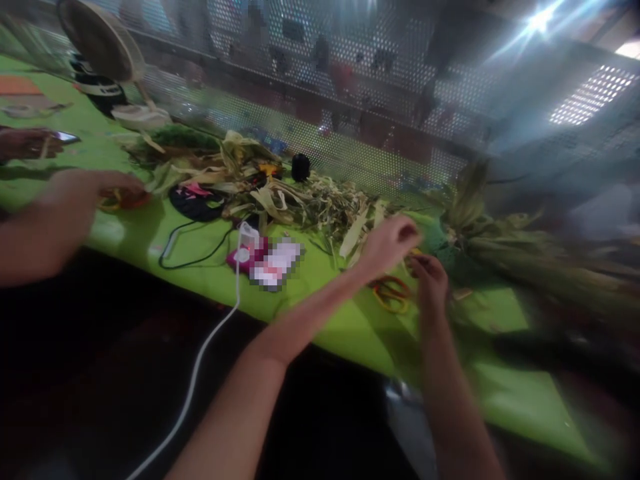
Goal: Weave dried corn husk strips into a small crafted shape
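My left hand (393,241) is curled closed above the right part of the green table, beside pale dried corn husks (353,233). Close by, my right hand (431,279) has its fingers pinched together. A small yellowish bit shows between the two hands, too blurred to name. Scissors with orange and yellow handles (391,295) lie on the table just below my hands. To the right, a bundle of long dried husks or leaves (470,223) rests against something dark green.
A phone (277,265) and a pink device with a white cable (246,252) lie near the edge of the green table (200,270). Husk scraps (320,203) line the mesh wall. At left are a fan (103,40), another person's hand (120,187), and a hand with a phone (35,142).
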`<state>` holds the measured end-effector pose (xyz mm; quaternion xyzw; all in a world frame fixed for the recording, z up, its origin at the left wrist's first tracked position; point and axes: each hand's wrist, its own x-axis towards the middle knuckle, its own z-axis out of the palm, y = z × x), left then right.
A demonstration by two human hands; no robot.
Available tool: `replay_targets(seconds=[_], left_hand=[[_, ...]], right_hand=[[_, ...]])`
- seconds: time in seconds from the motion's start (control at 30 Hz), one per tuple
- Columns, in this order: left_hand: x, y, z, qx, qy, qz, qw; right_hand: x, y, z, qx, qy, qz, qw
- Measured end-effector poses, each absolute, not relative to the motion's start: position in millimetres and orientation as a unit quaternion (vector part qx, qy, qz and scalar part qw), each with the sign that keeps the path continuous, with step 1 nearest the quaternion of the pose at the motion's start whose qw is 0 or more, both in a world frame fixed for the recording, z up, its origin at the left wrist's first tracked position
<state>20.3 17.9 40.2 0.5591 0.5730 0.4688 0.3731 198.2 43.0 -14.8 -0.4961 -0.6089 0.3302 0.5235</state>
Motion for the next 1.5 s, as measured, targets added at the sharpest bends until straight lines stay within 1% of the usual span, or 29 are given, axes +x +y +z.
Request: replay_targets(seconds=[0.1, 0.17, 0.23, 0.3, 0.37, 0.47, 0.67, 0.83, 0.93, 1.0, 1.07, 1.23, 1.3, 1.4, 1.5], left_hand=[[-11, 27, 25, 0.533, 0.662, 0.485, 0.206], [-29, 34, 9, 0.509, 0.710, 0.454, 0.176], [-40, 41, -6, 0.507, 0.768, 0.361, 0.149], [-44, 46, -16, 0.522, 0.788, 0.298, 0.132], [-46, 49, -21, 0.536, 0.787, 0.277, 0.129], [-45, 48, -21, 0.534, 0.778, 0.308, 0.117], [-24, 29, -7, 0.564, 0.716, 0.408, 0.050], [-1, 14, -2, 0.633, 0.660, 0.404, 0.019], [9, 12, -6, 0.661, 0.628, 0.410, 0.011], [14, 15, -10, 0.675, 0.598, 0.431, 0.015], [18, 20, -15, 0.681, 0.565, 0.463, 0.043], [21, 34, -26, 0.632, 0.520, 0.539, 0.200], [21, 37, -29, 0.611, 0.529, 0.537, 0.242], [18, 40, -29, 0.602, 0.548, 0.514, 0.269], [15, 42, -27, 0.586, 0.557, 0.508, 0.298]], right_hand=[[195, 40, -14, -0.492, -0.593, 0.347, 0.535], [194, 40, -16, -0.493, -0.592, 0.356, 0.528], [194, 41, -18, -0.497, -0.599, 0.357, 0.517], [194, 43, -22, -0.500, -0.606, 0.355, 0.506], [194, 45, -25, -0.501, -0.611, 0.354, 0.500], [193, 46, -29, -0.504, -0.612, 0.358, 0.493], [182, 37, -20, -0.509, -0.616, 0.370, 0.474], [159, 40, -1, -0.480, -0.621, 0.470, 0.405], [144, 53, 6, -0.496, -0.604, 0.471, 0.408], [139, 60, 7, -0.506, -0.600, 0.439, 0.437], [138, 65, 5, -0.509, -0.599, 0.405, 0.467], [150, 64, -3, -0.519, -0.594, 0.366, 0.495], [156, 62, -5, -0.516, -0.589, 0.376, 0.495], [161, 63, -5, -0.510, -0.579, 0.400, 0.495], [162, 63, -4, -0.507, -0.584, 0.393, 0.496]])
